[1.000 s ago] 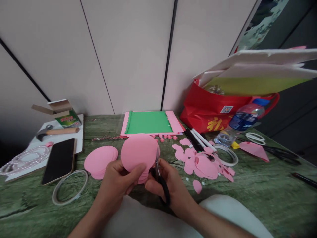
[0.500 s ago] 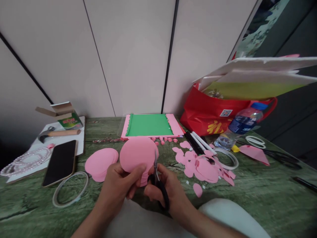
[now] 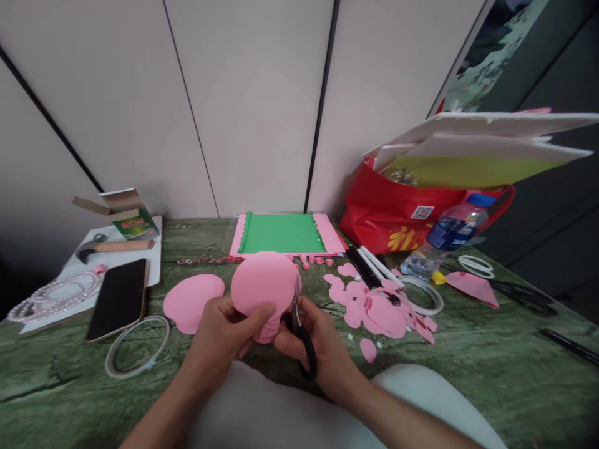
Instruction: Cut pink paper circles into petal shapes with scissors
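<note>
Between thumb and fingers, my left hand (image 3: 229, 333) pinches a round pink paper piece (image 3: 262, 284) by its lower edge. Black-handled scissors (image 3: 304, 343) are in my right hand (image 3: 322, 346), blades pointing up along the paper's right edge. Whether the blades are parted is hard to make out. More pink rounds (image 3: 266, 332) show just below the held piece, partly hidden by my hands. A stack of pink paper circles (image 3: 191, 301) lies left of my left hand. Right of the scissors is a pile of pink paper scraps (image 3: 384, 315).
A phone (image 3: 119, 299), a tape roll (image 3: 138, 347), a hammer (image 3: 116, 246) and a bead string (image 3: 56, 296) lie left. Green paper (image 3: 283, 232) sits at the back. On the right stand a water bottle (image 3: 444, 237) and a red bag (image 3: 374, 209), near another tape roll (image 3: 421, 295).
The paper shifts slightly, and the scissors dip away from its right edge, then come back against it. The whole view also drifts a little. Both hands keep their holds.
</note>
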`<state>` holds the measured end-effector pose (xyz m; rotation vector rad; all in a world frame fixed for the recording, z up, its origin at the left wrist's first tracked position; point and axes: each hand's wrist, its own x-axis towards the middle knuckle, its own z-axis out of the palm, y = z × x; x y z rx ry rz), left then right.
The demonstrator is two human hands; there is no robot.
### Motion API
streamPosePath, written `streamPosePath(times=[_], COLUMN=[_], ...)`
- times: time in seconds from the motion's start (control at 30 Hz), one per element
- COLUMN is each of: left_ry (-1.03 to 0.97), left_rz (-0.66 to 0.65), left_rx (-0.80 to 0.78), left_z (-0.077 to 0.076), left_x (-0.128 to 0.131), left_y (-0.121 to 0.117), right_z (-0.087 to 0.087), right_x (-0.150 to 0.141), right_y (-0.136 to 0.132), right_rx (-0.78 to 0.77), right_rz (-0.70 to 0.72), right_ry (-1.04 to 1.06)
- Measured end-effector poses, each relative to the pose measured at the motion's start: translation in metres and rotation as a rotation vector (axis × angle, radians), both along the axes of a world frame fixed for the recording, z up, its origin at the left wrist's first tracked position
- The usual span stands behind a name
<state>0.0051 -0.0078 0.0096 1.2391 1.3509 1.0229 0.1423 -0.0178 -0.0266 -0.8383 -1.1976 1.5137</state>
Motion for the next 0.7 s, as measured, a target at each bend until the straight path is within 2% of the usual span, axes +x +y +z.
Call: streamPosePath(times=[0.23,0.33,0.5,0.7], left_ry=[-0.097,-0.144,-0.02,0.018], left_rz=[0.015,-0.016,-0.025,0.006], left_rx=[0.07,0.044,0.025,0.041], left_z=[-0.0006,-0.0004,-0.0008,0.0012], left_x=[-0.0027,-0.001,0.0015,-0.0002], left_y=[0.0001,-0.0005,-0.0025,-0.003], right_z=[-0.0021,-0.0034,-0.0056,0.0022], right_x=[0.0006,-0.0015,-0.0039,-0.0008], right_y=[-0.002,-0.0024,-0.0024,-0.0009], right_rx=[-0.04,-0.033,-0.011,-0.069], right_rz=[-0.002,-0.004,-0.011,-0.029], right_ry=[-0.027,-0.038,-0.051,0.008])
